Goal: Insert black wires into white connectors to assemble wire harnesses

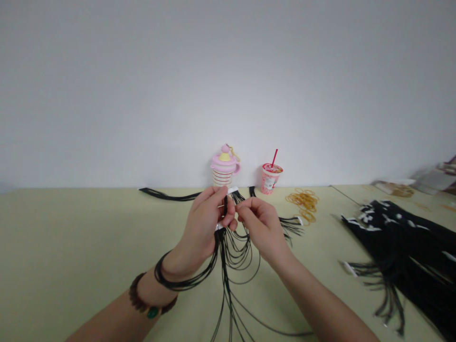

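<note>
Thin black wires look smooth and faintly glossy, ending in white plastic connectors; tan rubber bands lie on the matt pale-green table.

Partly hidden or cut off
The white plastic connector is masked by the left hand, the black wires are cut by the lower edge (the blurred heap at far right cannot be made out)
</note>
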Tool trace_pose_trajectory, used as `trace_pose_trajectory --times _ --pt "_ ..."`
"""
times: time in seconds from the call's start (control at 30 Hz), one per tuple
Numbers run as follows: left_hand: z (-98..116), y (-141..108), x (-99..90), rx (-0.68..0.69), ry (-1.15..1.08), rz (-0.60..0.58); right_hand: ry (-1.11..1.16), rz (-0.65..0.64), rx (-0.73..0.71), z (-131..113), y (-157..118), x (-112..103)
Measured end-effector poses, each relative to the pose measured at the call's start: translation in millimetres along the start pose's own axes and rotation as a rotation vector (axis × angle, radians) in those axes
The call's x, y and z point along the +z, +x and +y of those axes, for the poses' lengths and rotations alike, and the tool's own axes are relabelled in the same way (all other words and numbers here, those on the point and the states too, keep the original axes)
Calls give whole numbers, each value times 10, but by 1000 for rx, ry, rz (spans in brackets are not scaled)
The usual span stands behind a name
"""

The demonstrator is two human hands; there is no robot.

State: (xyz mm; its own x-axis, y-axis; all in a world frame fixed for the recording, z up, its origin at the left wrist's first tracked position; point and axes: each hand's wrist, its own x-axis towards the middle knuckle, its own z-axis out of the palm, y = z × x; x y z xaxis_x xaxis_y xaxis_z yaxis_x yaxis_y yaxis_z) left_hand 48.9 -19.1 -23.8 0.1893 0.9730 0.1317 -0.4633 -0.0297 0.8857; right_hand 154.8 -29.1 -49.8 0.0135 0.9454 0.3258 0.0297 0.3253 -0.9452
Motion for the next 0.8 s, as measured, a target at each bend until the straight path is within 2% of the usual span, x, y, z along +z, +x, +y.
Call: trace_pose_trajectory --times 0.63,0.8 --pt "29 -19 20 8 75 -5 -55 35 -17 -15 -11 -20" --pt "21 -22 25 -26 93 -51 -41 43 -38 -29 -25 -31"
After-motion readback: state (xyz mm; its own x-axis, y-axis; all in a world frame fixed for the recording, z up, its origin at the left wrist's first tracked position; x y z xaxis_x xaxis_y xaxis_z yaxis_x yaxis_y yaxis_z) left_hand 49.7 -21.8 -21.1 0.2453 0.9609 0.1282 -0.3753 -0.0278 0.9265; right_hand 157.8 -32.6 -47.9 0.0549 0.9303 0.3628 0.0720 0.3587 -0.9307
